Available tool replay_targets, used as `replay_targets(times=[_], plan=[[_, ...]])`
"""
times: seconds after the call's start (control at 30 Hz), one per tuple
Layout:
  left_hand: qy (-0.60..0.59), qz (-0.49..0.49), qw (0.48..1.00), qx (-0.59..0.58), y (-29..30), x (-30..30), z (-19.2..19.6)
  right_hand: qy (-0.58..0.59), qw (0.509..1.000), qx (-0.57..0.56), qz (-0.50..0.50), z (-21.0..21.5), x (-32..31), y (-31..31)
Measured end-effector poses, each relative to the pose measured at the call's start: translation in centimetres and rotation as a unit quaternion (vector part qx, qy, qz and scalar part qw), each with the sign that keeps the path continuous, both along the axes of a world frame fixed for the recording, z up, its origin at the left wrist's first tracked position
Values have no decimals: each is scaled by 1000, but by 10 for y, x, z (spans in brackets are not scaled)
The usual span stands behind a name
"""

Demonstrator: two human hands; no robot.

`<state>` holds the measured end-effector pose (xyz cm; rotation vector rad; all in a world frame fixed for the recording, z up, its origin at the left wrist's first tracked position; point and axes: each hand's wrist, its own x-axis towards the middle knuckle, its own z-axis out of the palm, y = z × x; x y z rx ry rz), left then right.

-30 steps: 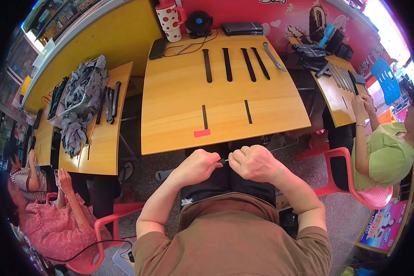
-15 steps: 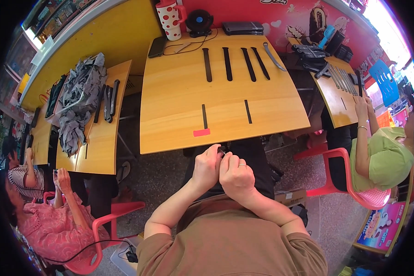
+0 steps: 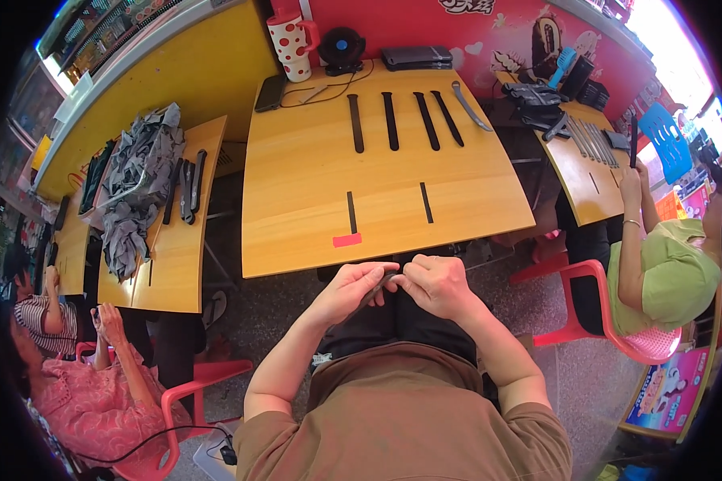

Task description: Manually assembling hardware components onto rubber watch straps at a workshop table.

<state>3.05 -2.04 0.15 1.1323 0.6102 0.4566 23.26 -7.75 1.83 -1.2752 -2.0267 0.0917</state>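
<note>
Just beyond my lap, below the near edge of the table, both hands meet over a dark, narrow strap [image 3: 383,282]. My left hand [image 3: 346,293] is closed round it, with the thumb along the strap. The fingers of my right hand [image 3: 437,286] pinch its other end. Much of the strap is hidden by my fingers. On the wooden table [image 3: 297,176] ahead, several flat dark straps [image 3: 390,122] lie in a row, and a grey curved strap [image 3: 471,107] ends the row at the right.
Two short black strips [image 3: 350,212] and a pink strip [image 3: 346,240] mark the near half of the table. A dotted tumbler [image 3: 290,48], a small fan [image 3: 342,50] and a phone [image 3: 271,93] stand or lie at the back. People work at side tables, left and right.
My hands have moved slightly apart and turned, so part of the dark strap now shows between them. The view has shifted a little. At right, a person now holds a dark strap upright.
</note>
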Motion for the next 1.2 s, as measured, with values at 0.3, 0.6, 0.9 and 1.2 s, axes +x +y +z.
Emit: replay_targets(times=[0.3, 0.6, 0.9, 1.2], plan=[[-101, 47, 993, -29, 7, 10, -18, 89, 995, -9, -46, -11, -11, 1], [-153, 169, 974, 14, 3, 21, -16, 354, 925, -101, -89, -36, -39, -4], [-177, 66, 968, -164, 5, 16, -12, 99, 995, 9, -31, -4, -2, -2], [-96, -8, 987, -126, 9, 16, -16, -74, 995, 41, 57, 5, 15, 7]])
